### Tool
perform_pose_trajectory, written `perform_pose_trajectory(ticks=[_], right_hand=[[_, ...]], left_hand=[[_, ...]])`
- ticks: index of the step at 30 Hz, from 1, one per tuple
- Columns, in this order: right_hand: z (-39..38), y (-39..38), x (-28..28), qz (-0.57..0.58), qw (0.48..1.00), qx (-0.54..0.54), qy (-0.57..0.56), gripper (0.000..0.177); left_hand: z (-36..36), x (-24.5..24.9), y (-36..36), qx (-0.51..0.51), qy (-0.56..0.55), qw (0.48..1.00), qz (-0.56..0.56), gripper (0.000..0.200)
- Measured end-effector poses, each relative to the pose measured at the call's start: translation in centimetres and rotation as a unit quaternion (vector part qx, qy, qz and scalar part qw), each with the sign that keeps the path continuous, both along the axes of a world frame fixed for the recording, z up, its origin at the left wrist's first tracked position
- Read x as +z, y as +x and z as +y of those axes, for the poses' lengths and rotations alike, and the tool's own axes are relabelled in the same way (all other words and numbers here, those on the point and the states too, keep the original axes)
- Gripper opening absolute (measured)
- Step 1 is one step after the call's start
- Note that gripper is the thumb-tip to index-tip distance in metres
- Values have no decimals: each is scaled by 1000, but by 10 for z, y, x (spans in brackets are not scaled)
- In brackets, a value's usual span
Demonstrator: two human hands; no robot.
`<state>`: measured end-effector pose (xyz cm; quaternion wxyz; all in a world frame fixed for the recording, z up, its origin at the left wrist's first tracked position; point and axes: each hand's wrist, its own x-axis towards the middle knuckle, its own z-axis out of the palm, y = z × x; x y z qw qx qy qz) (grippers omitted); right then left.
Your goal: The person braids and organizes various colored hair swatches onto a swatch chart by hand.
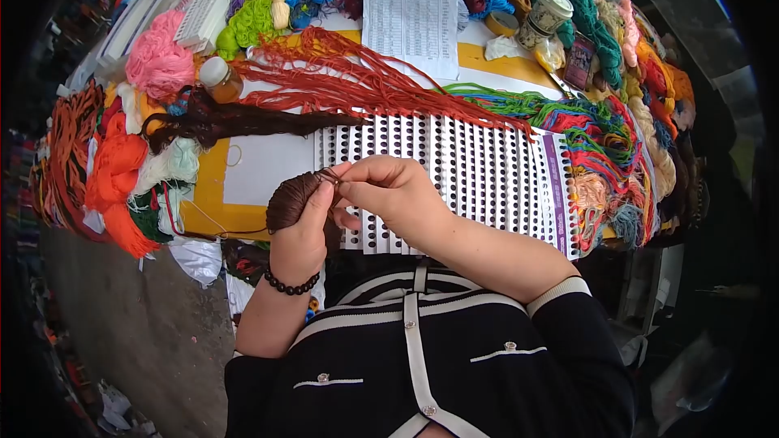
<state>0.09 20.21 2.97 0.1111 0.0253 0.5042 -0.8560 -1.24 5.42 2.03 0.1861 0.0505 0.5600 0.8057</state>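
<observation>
A hank of dark brown thread (290,202) is held in my left hand (307,225), whose fingers are wrapped round its right side. My right hand (385,187) touches my left fingertips and pinches a strand at the top right end of the hank. Below and to the right of both hands lie white cards punched with rows of holes (454,170). Dark brown thread (243,122) lies loose behind the hank, its right end reaching the cards. Long red-orange threads (349,77) spread out beyond it.
A printed sheet (411,20) lies at the back. The jar with a white lid (221,79) stands at the left, near pink yarn (161,53). Toward the back right are a patterned cup (548,16) and a tape roll (502,24). Multicoloured threads (600,134) lie at the right.
</observation>
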Motion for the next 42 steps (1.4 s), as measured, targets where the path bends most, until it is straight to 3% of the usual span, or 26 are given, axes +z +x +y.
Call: perform_pose_trajectory(ticks=[3,4,5,6,7,8,10,12,13,19,21,24,27,35,42], right_hand=[[2,-1,-3,-6,1000,-5,-14,11],[5,-5,-13,-29,997,-23,-68,10],[7,-9,-18,-52,990,-41,-122,9],[12,-12,-18,-52,990,-41,-123,9],[20,-14,-17,-99,972,-8,-211,8],[25,-14,-17,-144,944,26,-296,7],[22,-11,-13,-116,956,66,-262,9],[8,-5,-1,-81,992,89,-24,9],[3,-4,-4,-64,995,70,16,11],[5,-3,-5,-49,995,78,32,10],[5,-2,-4,-36,996,74,43,10],[4,-1,-1,-49,995,86,-26,11],[5,-1,-6,-46,994,97,-37,14],[7,0,-4,-54,994,93,34,11],[6,1,-7,-54,995,82,-21,10]], left_hand=[[7,6,4,49,16,998,24,27],[0,-3,1,60,-49,990,115,28],[-9,-3,-2,60,-48,990,115,28],[-18,-4,-6,44,-6,998,35,30],[-22,-3,-8,28,36,998,-44,33],[-22,-1,-7,28,35,998,-45,33],[-19,3,-5,-70,9,997,-17,39],[-12,0,-3,-91,38,994,-45,45],[-6,0,-1,-71,27,996,-35,46],[-7,-8,-2,-65,-26,997,27,48],[-19,-10,-7,-148,-54,987,15,48],[-12,-5,-4,-77,40,995,-44,48],[-15,-7,-6,-104,73,991,-49,49],[-12,-6,-3,-109,34,993,-25,47],[-10,-10,0,-78,45,996,-26,43]])
